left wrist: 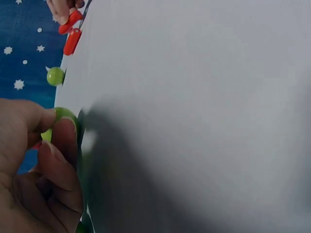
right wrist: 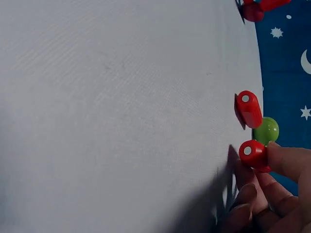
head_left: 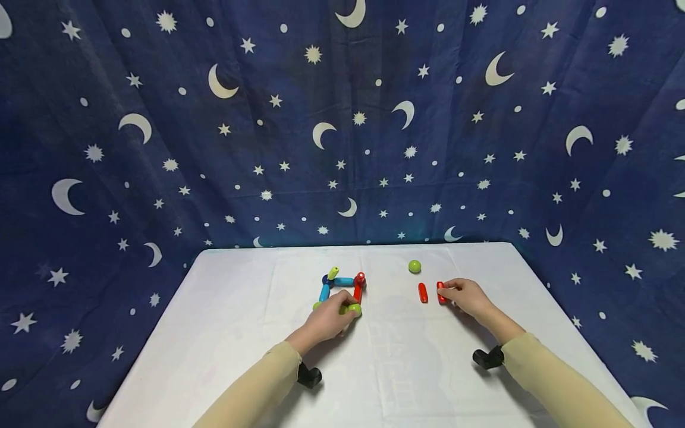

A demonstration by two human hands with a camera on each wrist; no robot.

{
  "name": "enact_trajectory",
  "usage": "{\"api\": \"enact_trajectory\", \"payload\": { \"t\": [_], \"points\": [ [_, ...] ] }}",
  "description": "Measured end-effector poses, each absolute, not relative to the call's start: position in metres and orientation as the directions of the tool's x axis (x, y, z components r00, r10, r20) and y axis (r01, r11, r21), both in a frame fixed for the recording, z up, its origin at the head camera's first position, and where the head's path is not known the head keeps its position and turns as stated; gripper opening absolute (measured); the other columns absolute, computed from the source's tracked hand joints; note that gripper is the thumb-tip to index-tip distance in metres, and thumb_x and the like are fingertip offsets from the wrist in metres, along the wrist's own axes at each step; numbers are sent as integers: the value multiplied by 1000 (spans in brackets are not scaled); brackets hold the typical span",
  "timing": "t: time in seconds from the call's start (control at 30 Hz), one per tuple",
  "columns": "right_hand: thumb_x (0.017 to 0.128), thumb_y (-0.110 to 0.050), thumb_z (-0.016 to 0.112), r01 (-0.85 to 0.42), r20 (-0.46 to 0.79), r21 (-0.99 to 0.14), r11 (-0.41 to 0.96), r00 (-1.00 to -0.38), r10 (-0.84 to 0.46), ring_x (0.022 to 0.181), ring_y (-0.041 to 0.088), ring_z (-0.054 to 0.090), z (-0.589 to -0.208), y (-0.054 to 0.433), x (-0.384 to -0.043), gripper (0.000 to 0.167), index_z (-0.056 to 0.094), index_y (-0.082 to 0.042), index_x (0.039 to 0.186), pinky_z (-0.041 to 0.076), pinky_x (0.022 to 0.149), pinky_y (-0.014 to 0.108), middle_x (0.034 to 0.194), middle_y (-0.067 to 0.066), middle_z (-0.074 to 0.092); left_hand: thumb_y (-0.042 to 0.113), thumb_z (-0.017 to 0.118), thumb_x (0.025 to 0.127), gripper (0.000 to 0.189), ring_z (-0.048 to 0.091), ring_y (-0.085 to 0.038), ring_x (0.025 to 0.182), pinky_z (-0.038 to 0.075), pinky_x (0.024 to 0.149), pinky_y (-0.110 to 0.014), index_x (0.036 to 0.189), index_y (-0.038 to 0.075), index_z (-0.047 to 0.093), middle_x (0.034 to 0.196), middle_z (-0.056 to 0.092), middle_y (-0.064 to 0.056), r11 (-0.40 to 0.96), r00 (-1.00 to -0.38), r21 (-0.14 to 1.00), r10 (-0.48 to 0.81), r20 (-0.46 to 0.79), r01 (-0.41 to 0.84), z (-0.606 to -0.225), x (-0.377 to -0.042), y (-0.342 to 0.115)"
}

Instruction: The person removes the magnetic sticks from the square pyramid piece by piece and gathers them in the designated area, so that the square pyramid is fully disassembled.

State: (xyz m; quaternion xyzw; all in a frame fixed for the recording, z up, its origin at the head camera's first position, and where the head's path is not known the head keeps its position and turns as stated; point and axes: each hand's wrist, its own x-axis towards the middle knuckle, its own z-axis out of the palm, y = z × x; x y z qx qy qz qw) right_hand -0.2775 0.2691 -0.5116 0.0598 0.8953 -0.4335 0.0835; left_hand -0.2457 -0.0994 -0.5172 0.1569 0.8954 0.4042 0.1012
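In the head view, my left hand (head_left: 327,320) is at the near side of a four-sided frame of rods and balls. Its fingers pinch a green ball (left wrist: 64,114) at the frame's near right corner. Two light-blue rods (head_left: 343,282), a red rod (head_left: 357,293) and a short upright yellow-green rod (head_left: 333,273) show in the frame; my hand covers part of the near side. On the right, my right hand (head_left: 470,296) pinches a loose red rod (right wrist: 253,153) between thumb and fingers, low over the table.
A second red rod (head_left: 423,292) lies just left of my right hand. Behind it sits a loose green ball (head_left: 414,266). The white table (head_left: 417,374) ends at the back against a dark blue curtain (head_left: 374,119) with moons and stars.
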Motion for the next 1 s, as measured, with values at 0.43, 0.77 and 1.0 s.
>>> {"api": "enact_trajectory", "payload": {
  "t": [0.43,0.77,1.0],
  "points": [
    [98,-33,69,140,-155,-711,689,-987,41,83,22,57,-518,265,-283,47,63,7,122,49,67,31,101,14,65,28,67,101,15,62,-15,57,53,60,-32,116,23,64,92,62,5,614,-922,764,382,-66,200,-515,-241,-112],
    [96,-34,70,89,-104,-660,746,-994,26,89,28,60,-519,261,-282,45,65,6,116,49,77,41,99,13,67,28,68,100,16,61,-15,56,51,62,-31,114,22,64,90,61,5,622,-928,759,368,-64,194,-517,-241,-111],
    [100,-36,64,70,-28,-647,759,-997,68,84,27,58,-513,259,-281,45,65,4,120,48,73,39,96,13,65,28,70,99,17,61,-13,56,51,62,-31,113,20,63,92,61,7,627,-931,747,363,-26,223,-519,-242,-109]
  ]
}}
